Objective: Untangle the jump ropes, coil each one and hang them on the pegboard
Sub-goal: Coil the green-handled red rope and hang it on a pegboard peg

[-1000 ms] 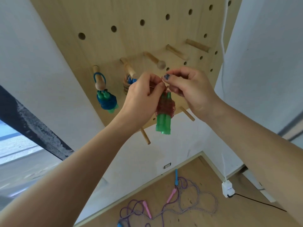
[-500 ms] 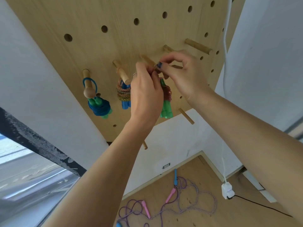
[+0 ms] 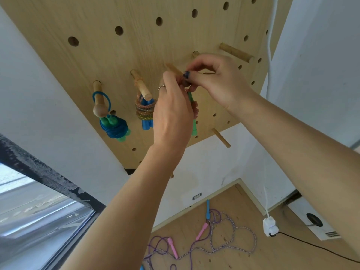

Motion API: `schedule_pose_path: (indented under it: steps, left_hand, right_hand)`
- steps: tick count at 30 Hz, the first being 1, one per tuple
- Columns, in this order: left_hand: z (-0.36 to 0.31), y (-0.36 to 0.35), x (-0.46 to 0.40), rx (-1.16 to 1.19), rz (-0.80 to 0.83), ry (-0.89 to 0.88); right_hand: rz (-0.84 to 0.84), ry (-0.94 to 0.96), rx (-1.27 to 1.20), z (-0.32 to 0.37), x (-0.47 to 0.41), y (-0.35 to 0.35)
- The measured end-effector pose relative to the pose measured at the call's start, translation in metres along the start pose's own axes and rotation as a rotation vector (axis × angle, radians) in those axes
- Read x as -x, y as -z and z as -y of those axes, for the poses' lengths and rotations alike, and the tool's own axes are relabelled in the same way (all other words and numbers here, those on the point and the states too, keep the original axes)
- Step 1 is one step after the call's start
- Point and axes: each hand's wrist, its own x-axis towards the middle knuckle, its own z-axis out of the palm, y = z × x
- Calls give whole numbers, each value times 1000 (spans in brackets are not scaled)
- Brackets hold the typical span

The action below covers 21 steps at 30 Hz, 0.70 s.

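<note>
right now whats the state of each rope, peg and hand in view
blue coiled jump rope with green handles: hanging on the leftmost wooden peg
multicoloured coiled jump rope with blue handles: hanging on the second peg
red coiled jump rope with green handles: held up at the third peg, mostly hidden
left hand: gripping the red rope
right hand: pinching its loop
purple jump ropes with pink handles: tangled on the floor

white walls [image 3: 321, 75] meet in a corner above a light wooden floor [image 3: 233, 256] edged with pale skirting. a dark-framed window [image 3: 39, 207] lets in daylight at lower left. a white cable [image 3: 269, 45] drops down the corner to a white plug adapter [image 3: 270, 227], with a black cord [image 3: 315, 248] trailing off across the boards.
</note>
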Motion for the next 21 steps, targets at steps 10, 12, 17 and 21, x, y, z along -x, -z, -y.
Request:
schedule_pose_path:
  steps: [10,12,17,21]
  left_hand:
    - [5,-1,-3,-3,-40,-43]
    - [8,-1,-6,-3,-74,-33]
    - [14,-5,-12,69,-89,-10]
    - [21,-11,-16,64,-78,27]
  right_hand:
    - [-87,-4,103,3,-1,-12]
    - [-96,-9,128,4,1,-19]
    - [-53,-206,-172,11,1,-28]
    - [-76,-302,-278,15,-6,-36]
